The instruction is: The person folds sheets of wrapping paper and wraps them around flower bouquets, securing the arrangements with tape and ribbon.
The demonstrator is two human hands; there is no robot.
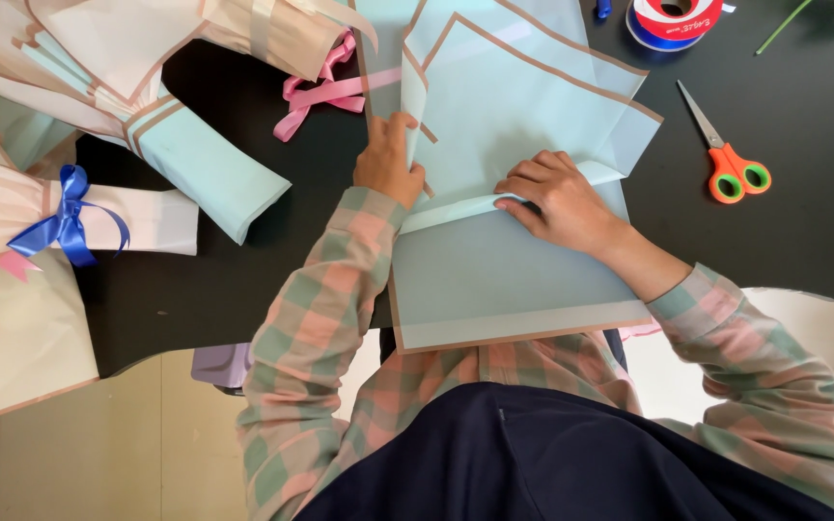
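A pale blue wrapping sheet point(514, 280) with a tan border is pressed flat on the black table point(803, 193). Its folded edge is pinned under the right hand point(557, 198), fingers curled, nothing gripped. The left hand point(388, 159) pinches the fold's left edge. Orange-handled scissors point(731, 154) lie well right of the fingers.
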